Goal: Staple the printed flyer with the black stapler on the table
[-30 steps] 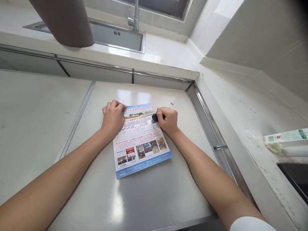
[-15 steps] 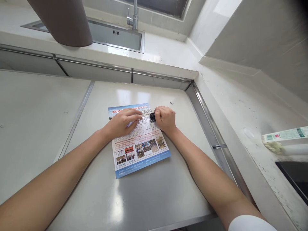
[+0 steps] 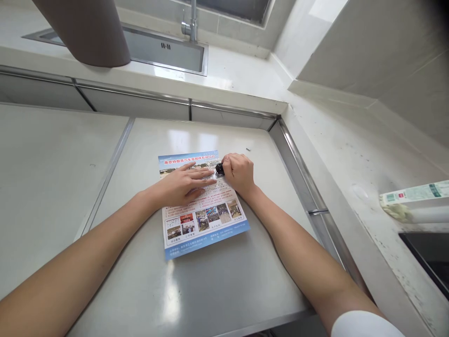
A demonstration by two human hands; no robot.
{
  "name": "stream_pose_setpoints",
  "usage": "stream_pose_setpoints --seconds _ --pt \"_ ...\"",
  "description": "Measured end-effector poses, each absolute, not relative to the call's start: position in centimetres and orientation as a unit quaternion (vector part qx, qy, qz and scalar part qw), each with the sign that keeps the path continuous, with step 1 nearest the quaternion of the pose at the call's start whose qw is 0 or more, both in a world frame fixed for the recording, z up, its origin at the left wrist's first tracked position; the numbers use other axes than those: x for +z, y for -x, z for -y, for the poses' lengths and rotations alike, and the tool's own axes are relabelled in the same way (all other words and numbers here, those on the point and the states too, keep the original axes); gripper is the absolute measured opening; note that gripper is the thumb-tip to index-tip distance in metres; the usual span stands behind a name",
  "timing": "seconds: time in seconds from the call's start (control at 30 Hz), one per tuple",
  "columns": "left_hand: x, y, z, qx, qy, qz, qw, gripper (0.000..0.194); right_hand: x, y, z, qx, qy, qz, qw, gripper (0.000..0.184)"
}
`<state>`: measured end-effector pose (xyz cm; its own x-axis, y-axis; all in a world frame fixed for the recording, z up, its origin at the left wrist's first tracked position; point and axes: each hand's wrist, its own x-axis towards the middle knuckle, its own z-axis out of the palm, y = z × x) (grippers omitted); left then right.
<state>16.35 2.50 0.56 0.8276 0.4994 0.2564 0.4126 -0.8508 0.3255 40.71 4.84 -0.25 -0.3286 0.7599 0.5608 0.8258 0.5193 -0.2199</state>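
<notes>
A printed flyer (image 3: pixel 203 220) with a blue border, red text and small photos lies flat on a grey stainless worktop (image 3: pixel 210 290). My left hand (image 3: pixel 182 183) rests on its upper half, fingers stretched out flat and pointing right. My right hand (image 3: pixel 239 173) is closed round a small black object (image 3: pixel 220 169) pressed on the flyer's upper right part. What the black object is I cannot make out. The left fingertips almost touch it.
A steel sink (image 3: pixel 154 47) with a tap (image 3: pixel 191 21) sits in the white counter behind. A brown cylinder (image 3: pixel 87 28) hangs at top left. On the right counter lie a white box (image 3: pixel 417 194) and a dark hob corner (image 3: pixel 428 262). A small staple-like bit (image 3: pixel 248 150) lies near the flyer.
My left hand went from a fist on the flyer's top left corner to lying flat across it, fingers toward the right hand. The right hand slid the black object slightly left.
</notes>
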Motion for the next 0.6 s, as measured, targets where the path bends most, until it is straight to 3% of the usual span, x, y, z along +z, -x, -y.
stream_pose_setpoints --seconds 0.6 --pt "0.16 -16.96 -2.49 0.182 -0.948 -0.247 0.087 0.044 0.29 -40.25 -4.57 -0.091 0.474 0.842 0.242 0.049"
